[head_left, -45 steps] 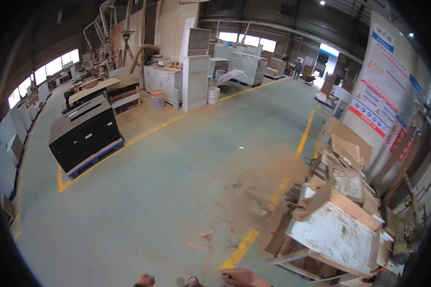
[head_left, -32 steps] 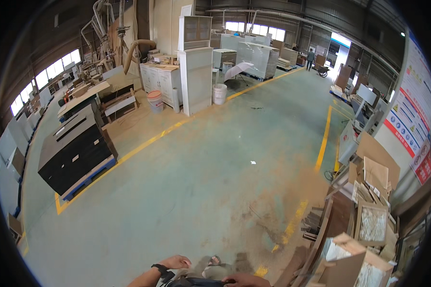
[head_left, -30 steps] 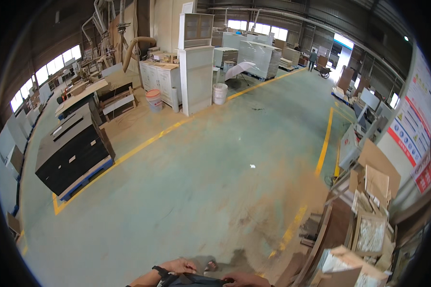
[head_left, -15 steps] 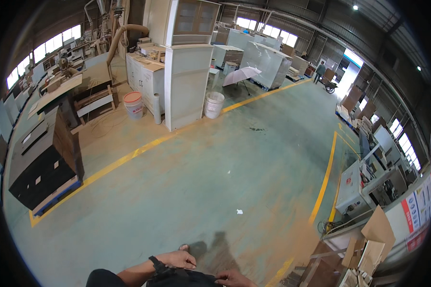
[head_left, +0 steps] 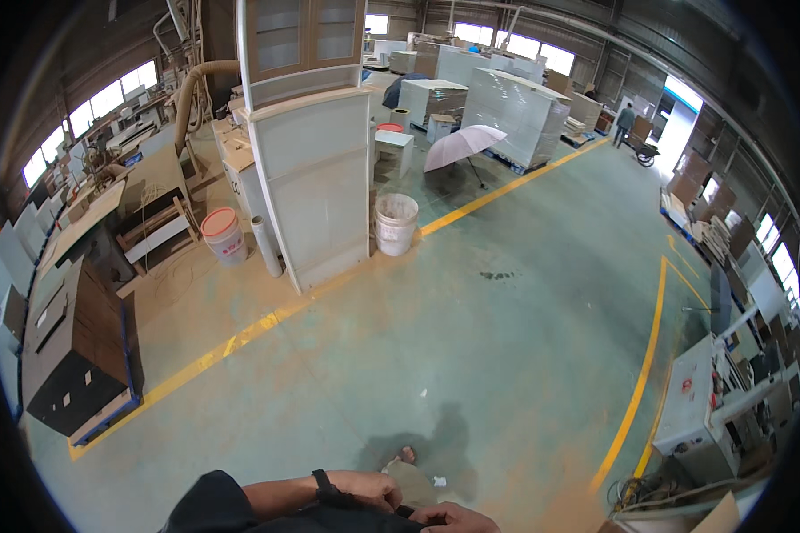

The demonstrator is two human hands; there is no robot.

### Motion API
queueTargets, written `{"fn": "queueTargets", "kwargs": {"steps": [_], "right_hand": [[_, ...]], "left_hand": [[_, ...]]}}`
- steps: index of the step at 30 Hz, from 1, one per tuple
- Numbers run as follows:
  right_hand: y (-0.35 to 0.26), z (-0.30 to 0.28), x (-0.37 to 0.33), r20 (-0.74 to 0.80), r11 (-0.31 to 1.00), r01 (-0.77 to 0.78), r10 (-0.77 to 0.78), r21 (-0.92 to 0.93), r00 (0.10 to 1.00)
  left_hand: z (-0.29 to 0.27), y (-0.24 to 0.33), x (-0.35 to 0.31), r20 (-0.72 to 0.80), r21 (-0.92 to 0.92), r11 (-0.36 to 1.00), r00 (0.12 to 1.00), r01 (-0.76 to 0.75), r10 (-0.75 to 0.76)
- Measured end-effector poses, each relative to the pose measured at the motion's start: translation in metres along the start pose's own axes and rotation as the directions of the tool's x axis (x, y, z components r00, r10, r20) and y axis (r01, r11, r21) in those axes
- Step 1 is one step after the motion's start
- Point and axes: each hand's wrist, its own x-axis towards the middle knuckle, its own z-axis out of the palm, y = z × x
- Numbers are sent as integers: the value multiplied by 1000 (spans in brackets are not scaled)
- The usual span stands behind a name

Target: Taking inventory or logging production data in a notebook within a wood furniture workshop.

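Note:
At the lower edge my left hand [head_left: 370, 488] is closed in front of my body, a dark band round its wrist. Its fingers curl down against dark cloth [head_left: 329, 520]. Just to the right of it my right hand [head_left: 454, 516] lies close by, its fingers bent inward. Whatever either hand holds, if anything, is hidden. Beyond the hands show one trouser leg [head_left: 409, 480] and the tip of a foot [head_left: 407, 455] on the green floor.
A tall white cabinet [head_left: 316, 195] stands ahead, between a lidded bucket [head_left: 223, 238] and an open white bucket [head_left: 396, 226]. A pink umbrella [head_left: 465, 147], wrapped stacks [head_left: 516, 115], a dark panel stack [head_left: 80, 355] and a machine [head_left: 693, 391] flank the yellow-lined aisle. Far off, a person [head_left: 625, 123] stands near a cart [head_left: 646, 155].
I have moved forward along the aisle: cabinet, buckets and umbrella look nearer. Both hands appear farther right and lower, and closer together. The scrap pile at lower right has mostly left view.

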Motion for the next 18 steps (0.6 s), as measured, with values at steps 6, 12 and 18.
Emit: {"fn": "queueTargets", "kwargs": {"steps": [6,12,18], "right_hand": [[-127,-161,119,-50,901,-402,399,-161,915],[-162,-331,233,128,694,-200,390,-692,912],[-266,-483,345,-14,618,-300,423,-727,906]], "left_hand": [[-172,57,43,-107,74,950,945,-302,309],[-344,36,133,-161,-37,983,972,-179,171],[-563,62,238,-260,260,966,963,-5,75]]}}
